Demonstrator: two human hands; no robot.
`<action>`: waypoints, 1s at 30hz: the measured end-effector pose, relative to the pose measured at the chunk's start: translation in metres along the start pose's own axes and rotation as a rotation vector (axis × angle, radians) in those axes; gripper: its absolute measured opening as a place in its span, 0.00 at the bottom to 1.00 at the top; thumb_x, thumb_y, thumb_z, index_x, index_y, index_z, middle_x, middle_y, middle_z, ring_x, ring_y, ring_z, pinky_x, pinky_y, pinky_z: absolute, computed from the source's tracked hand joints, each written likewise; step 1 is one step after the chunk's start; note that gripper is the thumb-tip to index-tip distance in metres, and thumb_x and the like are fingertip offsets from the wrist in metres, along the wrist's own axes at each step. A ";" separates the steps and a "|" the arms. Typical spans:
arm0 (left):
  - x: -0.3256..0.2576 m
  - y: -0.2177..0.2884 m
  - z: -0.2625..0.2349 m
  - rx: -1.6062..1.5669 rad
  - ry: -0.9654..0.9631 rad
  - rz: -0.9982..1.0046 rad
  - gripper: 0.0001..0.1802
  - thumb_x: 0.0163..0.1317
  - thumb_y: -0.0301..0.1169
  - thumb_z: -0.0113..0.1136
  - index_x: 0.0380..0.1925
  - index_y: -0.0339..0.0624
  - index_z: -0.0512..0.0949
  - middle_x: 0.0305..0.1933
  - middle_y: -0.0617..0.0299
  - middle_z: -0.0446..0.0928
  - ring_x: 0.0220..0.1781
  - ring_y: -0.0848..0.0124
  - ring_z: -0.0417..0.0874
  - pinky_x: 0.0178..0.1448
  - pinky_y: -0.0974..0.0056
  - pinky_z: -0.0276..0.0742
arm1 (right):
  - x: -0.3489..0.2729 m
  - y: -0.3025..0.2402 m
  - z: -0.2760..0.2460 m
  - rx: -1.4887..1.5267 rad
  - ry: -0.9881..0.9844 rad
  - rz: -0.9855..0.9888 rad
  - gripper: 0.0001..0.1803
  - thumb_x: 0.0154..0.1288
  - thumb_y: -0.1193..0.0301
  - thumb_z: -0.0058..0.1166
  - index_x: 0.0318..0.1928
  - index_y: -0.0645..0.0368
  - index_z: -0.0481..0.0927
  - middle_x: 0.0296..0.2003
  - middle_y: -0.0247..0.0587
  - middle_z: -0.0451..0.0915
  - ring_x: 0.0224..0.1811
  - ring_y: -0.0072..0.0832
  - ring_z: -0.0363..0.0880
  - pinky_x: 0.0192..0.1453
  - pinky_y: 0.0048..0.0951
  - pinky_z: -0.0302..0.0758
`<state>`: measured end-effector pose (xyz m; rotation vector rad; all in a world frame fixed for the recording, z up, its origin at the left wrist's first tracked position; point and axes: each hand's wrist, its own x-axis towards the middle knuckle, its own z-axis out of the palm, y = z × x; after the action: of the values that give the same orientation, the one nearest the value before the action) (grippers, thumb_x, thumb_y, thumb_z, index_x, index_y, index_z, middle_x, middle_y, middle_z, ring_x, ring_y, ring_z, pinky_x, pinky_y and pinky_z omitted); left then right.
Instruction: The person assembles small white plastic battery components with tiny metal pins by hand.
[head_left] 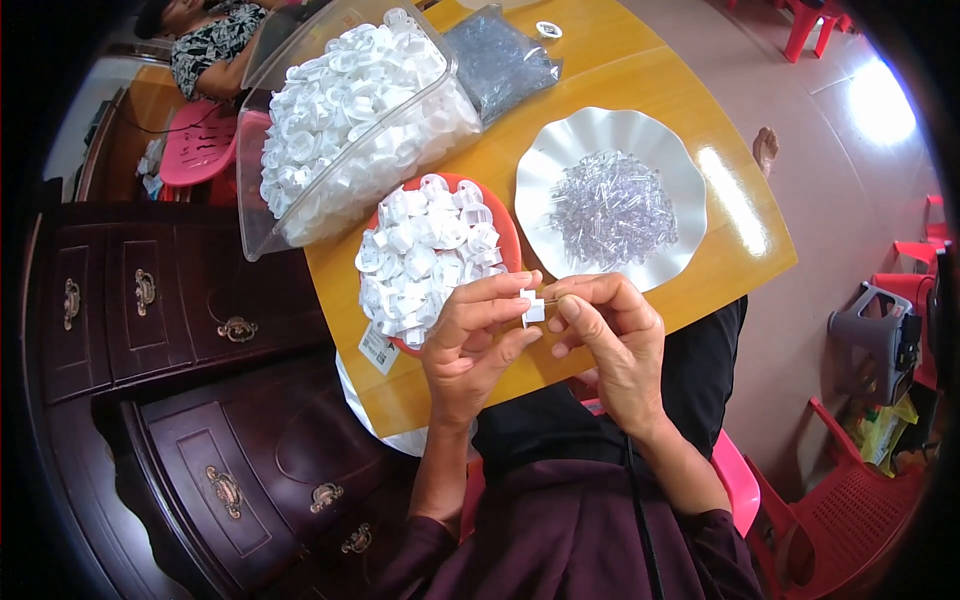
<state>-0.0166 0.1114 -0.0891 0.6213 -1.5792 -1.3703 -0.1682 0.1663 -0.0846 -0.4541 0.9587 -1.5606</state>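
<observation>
Dark maroon cloth [580, 530] of our top lies nearest the camera, below our two raised hands. Between them, just above the near edge of the table, sits a small white plastic piece [534, 308]. Our left hand [470, 345] grips it, fingers over the top and thumb beneath, so its right side faces our other hand. Our right hand [622, 345] has thumb and forefinger closed together, seemingly on a thin clear piece [552, 300]; it is too fine for us to be sure of its ends. Its long axis appears to run crosswise, from the right fingertips toward the white piece, which lies just left of them. Whether the two touch, we cannot tell.

Just beyond our left hand stands a red bowl [510, 230] heaped with similar white pieces [420, 250]. Beyond our right hand we have a wavy-rimmed white plate [690, 200] holding clear slender pieces [615, 210]. Farther out on the yellow-brown table [730, 140] are a clear bin [265, 225] of white parts [350, 90] and a grey translucent bag [500, 65].
</observation>
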 end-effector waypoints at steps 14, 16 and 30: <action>0.000 0.007 0.007 0.122 0.013 -0.004 0.18 0.57 0.13 0.65 0.48 0.37 0.78 0.59 0.50 0.75 0.63 0.60 0.78 0.61 0.63 0.81 | 0.001 -0.001 -0.008 -0.053 -0.079 0.004 0.06 0.70 0.74 0.59 0.43 0.63 0.80 0.42 0.36 0.81 0.36 0.14 0.77 0.36 0.16 0.75; 0.001 0.010 0.008 0.099 0.061 -0.048 0.18 0.57 0.13 0.65 0.47 0.37 0.79 0.59 0.50 0.75 0.63 0.60 0.78 0.60 0.63 0.82 | 0.001 -0.006 -0.005 -0.013 -0.075 0.052 0.06 0.69 0.73 0.60 0.42 0.63 0.80 0.40 0.34 0.81 0.36 0.14 0.77 0.36 0.16 0.75; 0.008 0.015 0.000 0.353 -0.044 0.072 0.15 0.50 0.15 0.72 0.39 0.36 0.84 0.51 0.51 0.82 0.54 0.62 0.84 0.57 0.63 0.83 | 0.005 -0.013 -0.017 -0.015 -0.122 0.216 0.07 0.68 0.71 0.63 0.38 0.62 0.80 0.26 0.27 0.77 0.22 0.11 0.68 0.25 0.14 0.64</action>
<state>-0.0169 0.1086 -0.0723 0.7397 -1.8799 -1.0652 -0.1899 0.1663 -0.0854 -0.4359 0.8952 -1.3173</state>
